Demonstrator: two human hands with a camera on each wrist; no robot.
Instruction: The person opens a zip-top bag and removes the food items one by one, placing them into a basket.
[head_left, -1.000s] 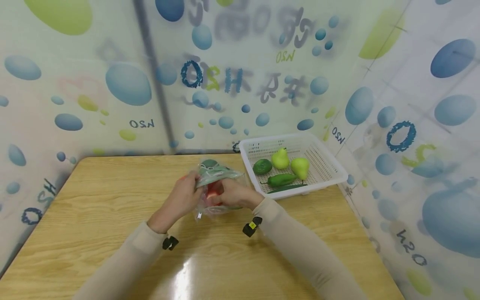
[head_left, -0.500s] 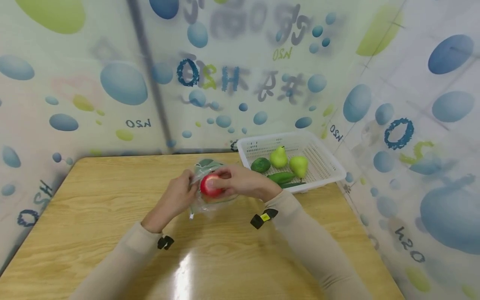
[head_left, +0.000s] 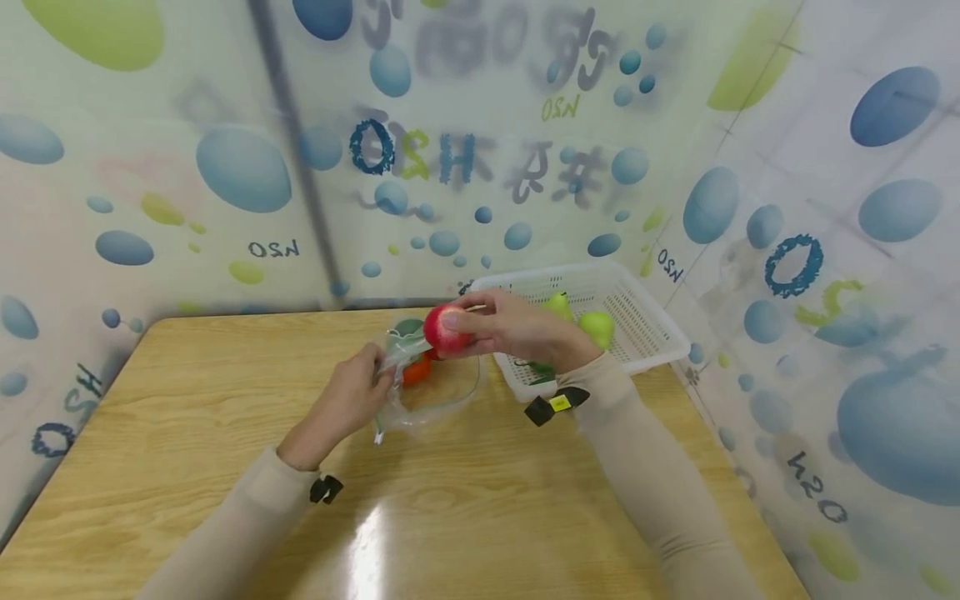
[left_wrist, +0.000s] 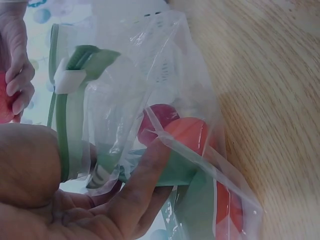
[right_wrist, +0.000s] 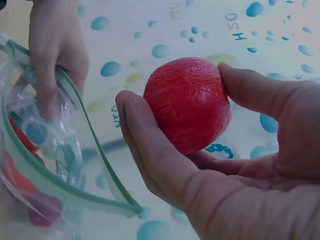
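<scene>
In my right hand (head_left: 510, 329) I hold a red apple (right_wrist: 189, 104) between thumb and fingers, raised just above and right of a clear zip bag (head_left: 442, 404). My left hand (head_left: 348, 400) pinches the bag's near left side and the green-edged mouth (right_wrist: 75, 200) gapes toward the right hand. Through the plastic in the left wrist view show an orange-red round item (left_wrist: 187, 132) and a dark red one (left_wrist: 159, 120); their kinds are hard to tell. A white slider (left_wrist: 70, 81) sits on the green zip strip.
A white perforated basket (head_left: 652, 333) stands at the back right, partly behind the right hand. In it lie green pears (head_left: 597, 327) and other green produce, mostly hidden by the hand. The wooden table (head_left: 225, 375) meets a patterned curtain at the back.
My right hand has come up out of the bag with the apple, moving up and right. The left hand keeps hold of the bag, shifting only slightly left.
</scene>
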